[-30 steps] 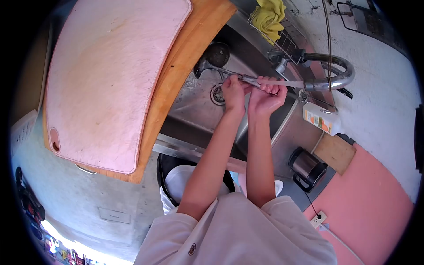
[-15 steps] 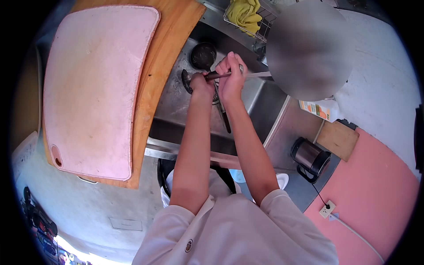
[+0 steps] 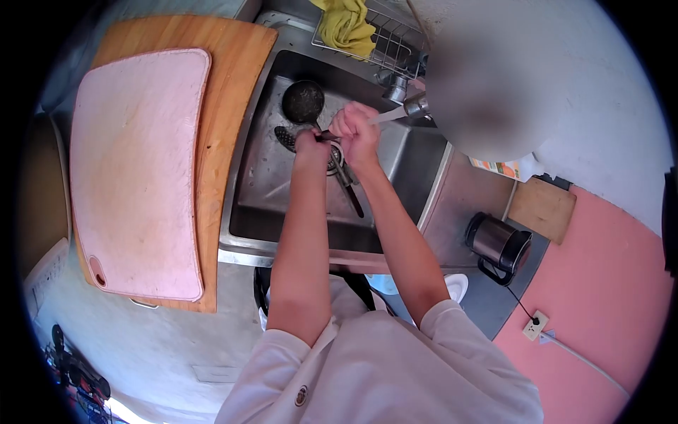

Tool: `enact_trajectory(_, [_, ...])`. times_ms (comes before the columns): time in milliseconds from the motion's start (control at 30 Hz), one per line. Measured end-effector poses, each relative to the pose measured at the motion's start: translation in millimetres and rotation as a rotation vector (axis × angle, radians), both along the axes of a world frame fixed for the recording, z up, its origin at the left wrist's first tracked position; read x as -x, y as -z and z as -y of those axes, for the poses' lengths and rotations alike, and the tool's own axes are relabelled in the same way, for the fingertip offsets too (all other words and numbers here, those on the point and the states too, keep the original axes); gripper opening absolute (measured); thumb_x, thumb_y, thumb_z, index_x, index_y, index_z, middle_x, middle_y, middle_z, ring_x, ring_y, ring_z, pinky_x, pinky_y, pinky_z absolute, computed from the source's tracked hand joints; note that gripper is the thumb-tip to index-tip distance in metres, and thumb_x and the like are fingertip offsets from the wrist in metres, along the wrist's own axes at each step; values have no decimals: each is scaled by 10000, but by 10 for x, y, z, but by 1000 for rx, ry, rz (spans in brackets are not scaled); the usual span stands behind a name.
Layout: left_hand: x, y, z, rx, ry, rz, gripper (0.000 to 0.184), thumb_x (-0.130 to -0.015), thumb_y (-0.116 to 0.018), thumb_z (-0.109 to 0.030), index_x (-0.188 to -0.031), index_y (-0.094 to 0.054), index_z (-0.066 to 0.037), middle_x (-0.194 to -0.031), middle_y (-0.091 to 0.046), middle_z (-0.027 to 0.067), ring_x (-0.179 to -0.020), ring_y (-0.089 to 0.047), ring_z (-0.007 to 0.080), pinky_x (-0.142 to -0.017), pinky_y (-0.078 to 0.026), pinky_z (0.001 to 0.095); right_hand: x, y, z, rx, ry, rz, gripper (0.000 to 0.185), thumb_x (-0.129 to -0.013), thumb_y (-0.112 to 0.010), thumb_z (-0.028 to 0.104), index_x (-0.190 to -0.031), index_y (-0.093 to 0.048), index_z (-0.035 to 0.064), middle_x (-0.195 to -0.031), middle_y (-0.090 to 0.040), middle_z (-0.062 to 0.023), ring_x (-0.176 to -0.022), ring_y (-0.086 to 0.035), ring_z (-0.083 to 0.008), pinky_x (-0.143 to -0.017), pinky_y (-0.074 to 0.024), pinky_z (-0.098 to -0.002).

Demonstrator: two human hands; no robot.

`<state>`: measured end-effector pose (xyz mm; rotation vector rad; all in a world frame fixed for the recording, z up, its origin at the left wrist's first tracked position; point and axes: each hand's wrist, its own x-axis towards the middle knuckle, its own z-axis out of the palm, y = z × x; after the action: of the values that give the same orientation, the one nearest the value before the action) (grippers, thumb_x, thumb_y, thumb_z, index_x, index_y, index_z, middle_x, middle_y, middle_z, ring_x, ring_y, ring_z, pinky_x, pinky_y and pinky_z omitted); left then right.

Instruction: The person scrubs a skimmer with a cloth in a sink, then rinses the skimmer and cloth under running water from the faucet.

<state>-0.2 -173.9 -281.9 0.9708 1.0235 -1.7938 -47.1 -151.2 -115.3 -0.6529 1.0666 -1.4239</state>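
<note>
A slotted spoon (image 3: pixel 284 138) with a dark perforated head is held low over the steel sink (image 3: pixel 265 205). My left hand (image 3: pixel 311 143) is closed on it close to the head. Farther up its handle, my right hand (image 3: pixel 357 129) wraps round it under the water stream (image 3: pixel 390 115) from the faucet (image 3: pixel 417 106). A dark ladle (image 3: pixel 304 102) lies in the sink just beyond my left hand. Below my hands rests another utensil with a dark handle (image 3: pixel 353 200), beside a round metal piece (image 3: pixel 334 160) partly hidden by my left hand.
Left of the sink, a pink cutting board (image 3: pixel 138 177) lies on a wooden board (image 3: pixel 236 85). A wire rack (image 3: pixel 392 46) with a yellow cloth (image 3: pixel 345 27) stands behind. To the right are an electric kettle (image 3: pixel 498 244), a bottle (image 3: pixel 501 168) and a wall outlet (image 3: pixel 535 324).
The view has shifted, showing more of the sink and faucet. My hands keep their grip on the slotted spoon, and the right hand has turned its knuckles more upward around the handle.
</note>
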Motion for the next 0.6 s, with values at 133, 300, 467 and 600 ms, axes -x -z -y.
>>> enact_trajectory(133, [-154,-203,-148,-179,67,19,189,-902,-349,-99,-726,-415,-76,-602,-418,15,-506,-417,130,-530,-438,277,-29,-131,-186,44,59,-11,347,-867,-505,158,-576,-337,71,-503,-319,-16,-476,-303,-130,-498,-269,-294])
enact_trajectory(300, [-489,-752,-254,-24,183,-53,181,-910,-333,-74,-815,-487,-60,-568,-395,-16,-446,-384,87,-409,-384,234,153,-490,-460,294,-261,-102,449,-888,-527,389,-606,-429,55,-569,-455,-64,-555,-459,-177,-590,-377,-313])
enact_trajectory(467, [-218,-891,-217,49,285,-150,212,-939,-313,-111,-784,-454,-81,-555,-369,-39,-427,-344,66,-380,-319,193,545,-670,-734,359,-483,-232,623,-859,-486,615,-792,-585,4,-841,-616,-125,-862,-594,-256,-828,-443,-379])
enact_trajectory(600, [93,-824,-131,83,430,19,230,-944,-300,-129,-749,-417,-93,-539,-353,-41,-416,-322,75,-379,-294,220,1128,-518,-787,186,-281,-169,569,-913,-452,533,-1052,-564,-7,-1113,-591,-126,-1031,-559,-237,-902,-432,-386])
